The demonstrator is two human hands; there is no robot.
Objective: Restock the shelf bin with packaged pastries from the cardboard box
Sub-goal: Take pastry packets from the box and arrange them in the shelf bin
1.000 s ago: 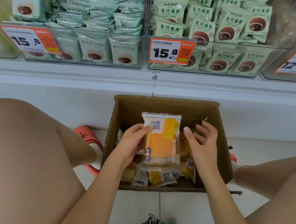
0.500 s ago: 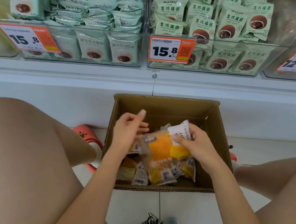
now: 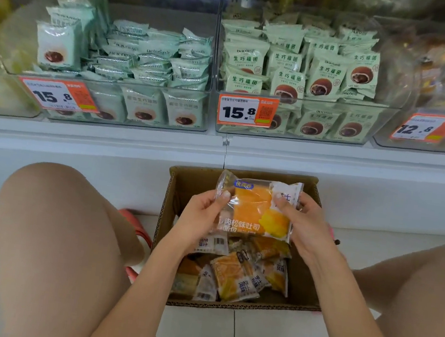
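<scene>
- Store aisle, floor level: I have an orange packaged pastry (image 3: 257,208) lifted out of the cardboard box (image 3: 294,302) and held just above its opening, front label turned up towards the camera.
- Left hand (image 3: 201,216) pinches the packet's left edge, thumb on the face and fingers curled behind; right hand (image 3: 303,224) grips the right edge the same way, thumb pressed on the wrapper.
- Both forearms run in from below, between my bent knees, wrists level, the packet stretched flat between the two hands.
- By my reading the pick step is done and the carry to the shelf is due next.
- More orange packets (image 3: 235,279) lie loosely heaped in the box bottom, so plenty of the restock remains.
- Straight ahead the clear shelf bins (image 3: 147,127) hold green-wrapped pastries behind price tags (image 3: 238,111); neither matches my packet.
- The blurred bin at far right (image 3: 436,83) may be the match, though I cannot tell.
- The next move calls for a lift up and over a bin's front wall, then a release onto the stock without crushing the soft wrapper.
</scene>
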